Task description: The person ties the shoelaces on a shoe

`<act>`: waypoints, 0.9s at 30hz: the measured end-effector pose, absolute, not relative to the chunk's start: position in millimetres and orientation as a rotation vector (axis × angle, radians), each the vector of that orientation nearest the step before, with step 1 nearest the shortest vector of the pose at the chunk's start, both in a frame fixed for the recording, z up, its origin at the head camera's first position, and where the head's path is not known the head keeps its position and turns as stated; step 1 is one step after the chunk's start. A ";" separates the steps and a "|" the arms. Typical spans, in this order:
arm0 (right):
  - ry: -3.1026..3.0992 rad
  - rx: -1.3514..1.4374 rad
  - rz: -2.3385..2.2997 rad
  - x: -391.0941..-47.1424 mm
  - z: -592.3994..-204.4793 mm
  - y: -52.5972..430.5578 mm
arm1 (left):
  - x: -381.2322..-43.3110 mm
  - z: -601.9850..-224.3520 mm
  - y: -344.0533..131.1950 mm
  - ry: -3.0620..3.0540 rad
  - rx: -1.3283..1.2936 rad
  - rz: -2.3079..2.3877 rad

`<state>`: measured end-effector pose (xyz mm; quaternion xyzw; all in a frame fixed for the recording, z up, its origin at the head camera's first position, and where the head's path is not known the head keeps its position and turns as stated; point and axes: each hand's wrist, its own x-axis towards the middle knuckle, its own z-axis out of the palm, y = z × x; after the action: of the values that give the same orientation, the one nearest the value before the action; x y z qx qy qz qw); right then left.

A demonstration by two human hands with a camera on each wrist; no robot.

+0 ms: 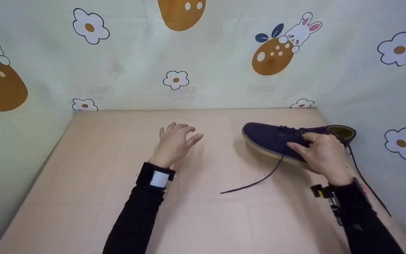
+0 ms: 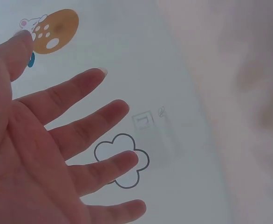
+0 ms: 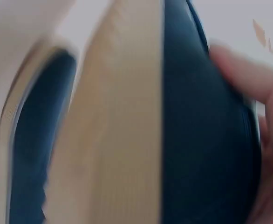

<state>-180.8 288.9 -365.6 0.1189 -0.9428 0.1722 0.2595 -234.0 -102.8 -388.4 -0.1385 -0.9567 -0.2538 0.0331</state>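
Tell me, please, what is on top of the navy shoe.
On top of the shoe, some lacing shows beside the right hand, which grips the shoe. What lies directly beneath the hand is covered.

A shoe (image 1: 272, 140) seems above the table (image 1: 203, 222), rightward.

Shoe: dark navy upper (image 1: 263, 134), pale tan sole (image 1: 264, 150)
Pose: toe toward 9 o'clock, heel opening (image 1: 343, 132) toward 3
Place: about 3 o'clock in the head view
Hold: gripped near the eyelets by the right hand (image 1: 324, 155)
Laces: dark, loose; one end (image 1: 259, 181) trails toward 8 o'clock, another (image 1: 375, 196) toward 5
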 end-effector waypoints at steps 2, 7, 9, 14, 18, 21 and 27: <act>-2.549 0.244 0.512 -190.1 -367.4 260.9 | -233.4 -387.3 -103.2 -2.925 -0.420 -0.789; -2.550 0.203 0.559 -209.1 -377.5 190.4 | -233.1 -386.9 -103.2 -2.855 -0.421 -0.811; -2.588 0.199 0.571 -212.9 -381.9 164.0 | -233.5 -387.4 -102.9 -2.816 -0.427 -0.828; -2.701 0.208 0.564 -214.4 -392.8 110.0 | -233.8 -388.1 -101.9 -2.784 -0.442 -0.906; -2.770 0.312 0.623 -211.7 -397.0 81.6 | -234.5 -390.0 -101.0 -2.829 -0.443 -0.963; -2.794 0.408 0.738 -211.5 -396.9 71.1 | -235.6 -393.4 -100.1 -2.883 -0.450 -0.994; -2.781 0.571 0.864 -214.2 -396.0 81.9 | -238.0 -405.4 -96.7 -2.983 -0.524 -1.174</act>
<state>-214.2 81.9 -396.0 0.1916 -0.9336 0.2900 0.0872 -238.0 -96.7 -405.4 -0.1611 -0.9170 -0.3610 -0.0534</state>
